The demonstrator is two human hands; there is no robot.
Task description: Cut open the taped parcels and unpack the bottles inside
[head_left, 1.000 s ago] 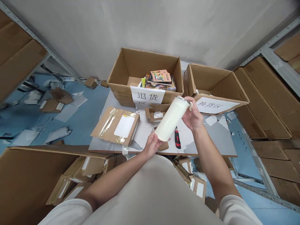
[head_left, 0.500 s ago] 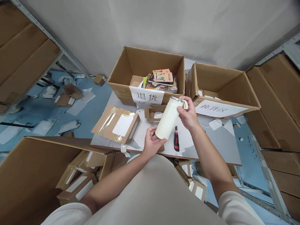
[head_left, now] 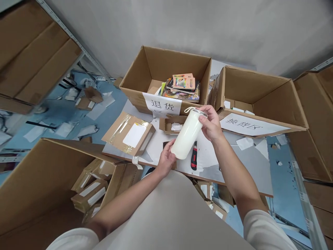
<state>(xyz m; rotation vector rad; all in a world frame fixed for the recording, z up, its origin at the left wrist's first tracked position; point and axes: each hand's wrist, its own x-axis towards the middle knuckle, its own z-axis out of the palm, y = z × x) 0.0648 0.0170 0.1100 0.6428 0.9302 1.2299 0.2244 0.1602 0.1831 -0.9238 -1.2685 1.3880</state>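
Note:
A white thermos bottle with a silver rim and a pale strap loop is held tilted above the table, its top toward the upper right. My right hand is closed around the rim end. My left hand grips the bottom end, thumb along its side. Below the bottle lies a red and black box cutter. Behind it sits a small opened carton with white material inside. To the left rests a taped parcel with a white label.
Two large cartons with paper signs stand at the back: the left carton holds books, the right carton small white boxes. A big carton with parcels is at lower left. Shelved boxes flank both sides; paper scraps litter the floor.
The bottle has been turned about its long axis, so the strap loop moved from its right side to its left. Both hands still hold it. The camera view has shifted slightly.

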